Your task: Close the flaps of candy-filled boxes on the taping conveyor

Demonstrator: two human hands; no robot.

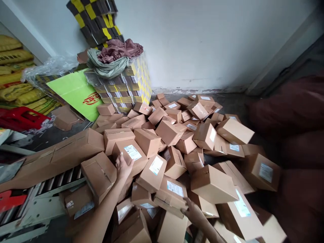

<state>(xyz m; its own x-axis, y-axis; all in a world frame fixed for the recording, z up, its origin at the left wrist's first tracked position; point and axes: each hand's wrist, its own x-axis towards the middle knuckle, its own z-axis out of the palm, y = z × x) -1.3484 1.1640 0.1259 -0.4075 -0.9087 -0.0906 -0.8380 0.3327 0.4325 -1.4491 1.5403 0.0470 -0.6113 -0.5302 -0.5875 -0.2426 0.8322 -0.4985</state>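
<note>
My left hand (124, 166) reaches into a heap of brown cardboard boxes with its fingers apart. It lies against the near side of a labelled carton (140, 162) and does not close round it. Lower right, my right hand (191, 211) has its fingers spread at the right end of another labelled carton (165, 201), touching or nearly touching it. Between the hands a tilted carton (144, 175) carries a white shipping label. Left of my left hand, one more carton (98, 168) rests by the conveyor's end.
A roller conveyor (48, 199) comes in from the left, bearing a long carton (68, 148). Behind the heap stand strapped flat cardboard stacks (124, 91) and a green board (78, 91). Yellow sacks (15, 74) line the left; dark reddish sacks (298, 152) bulge on the right.
</note>
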